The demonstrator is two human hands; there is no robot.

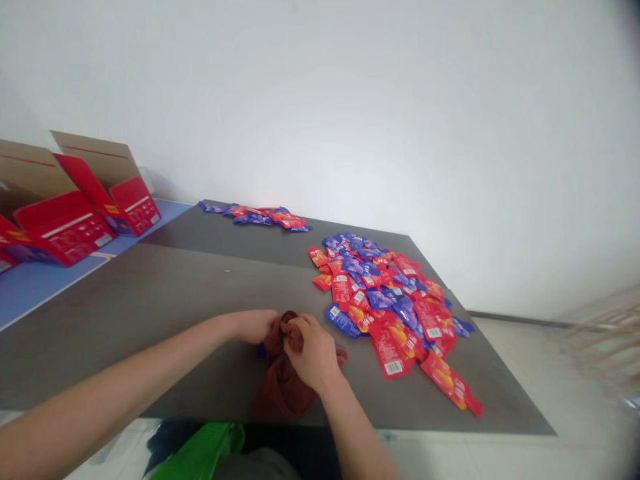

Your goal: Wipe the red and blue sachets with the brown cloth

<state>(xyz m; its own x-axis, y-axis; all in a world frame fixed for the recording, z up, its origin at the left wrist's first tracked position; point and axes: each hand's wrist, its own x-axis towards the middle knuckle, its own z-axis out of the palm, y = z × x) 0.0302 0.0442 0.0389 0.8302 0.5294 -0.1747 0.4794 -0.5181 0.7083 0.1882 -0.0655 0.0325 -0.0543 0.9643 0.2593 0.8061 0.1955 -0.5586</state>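
A reddish-brown cloth [287, 390] lies bunched on the grey table near its front edge. My left hand [257, 325] grips it from the left, its fingers mostly hidden in the folds. From the right, my right hand [316, 350] pinches the top of the cloth with bent fingers. Whether anything is wrapped inside cannot be seen. A small bit of blue [261, 351] shows below my left hand, too little to name. Just right of my right hand spreads a heap of red and blue snack pouches [380, 297].
A smaller row of similar pouches [260, 216] lies along the table's far edge. Open red cardboard boxes [75, 230] stand on a blue surface [30, 283] at the left. A white wall [320, 120] rises behind the grey table [190, 280].
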